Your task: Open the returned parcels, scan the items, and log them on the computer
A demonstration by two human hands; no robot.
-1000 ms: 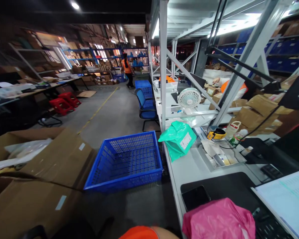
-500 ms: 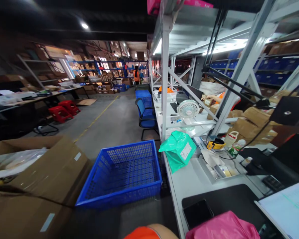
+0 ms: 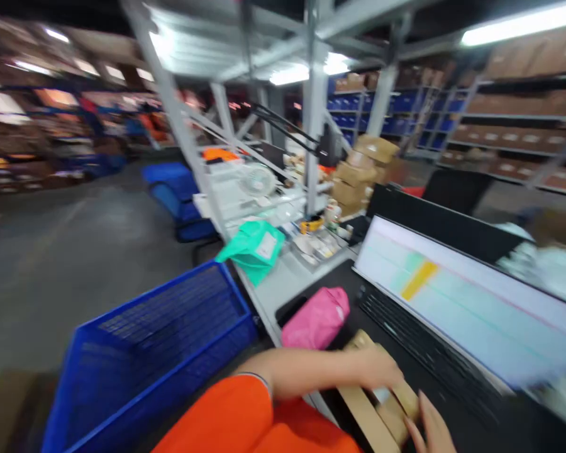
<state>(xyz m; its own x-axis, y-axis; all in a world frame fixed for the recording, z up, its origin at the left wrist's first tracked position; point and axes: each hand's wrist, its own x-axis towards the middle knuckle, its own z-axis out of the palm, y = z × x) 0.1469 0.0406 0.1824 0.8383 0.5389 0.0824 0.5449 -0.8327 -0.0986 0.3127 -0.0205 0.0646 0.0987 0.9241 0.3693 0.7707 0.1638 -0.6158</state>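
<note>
Low on the black desk mat, a small brown cardboard box lies between my hands, with a whitish patch showing on it. My left hand reaches across from an orange sleeve and is closed over the box's far end; motion blur softens its fingers. My right hand, cut off by the bottom edge, grips the box's right side with thumb and finger. A longer cardboard piece runs alongside, under my left wrist. Beyond my left forearm sits a pink plastic-wrapped parcel.
Left of the desk stands a blue plastic crate. A green bag with a white label rests at the desk's edge, near a tray of small items. On the right are a keyboard and a lit monitor. Grey rack posts rise behind.
My view has swung right and down to the desk. Both hands and the cardboard box have come into sight; the pink parcel, before partly cut off, now shows whole.
</note>
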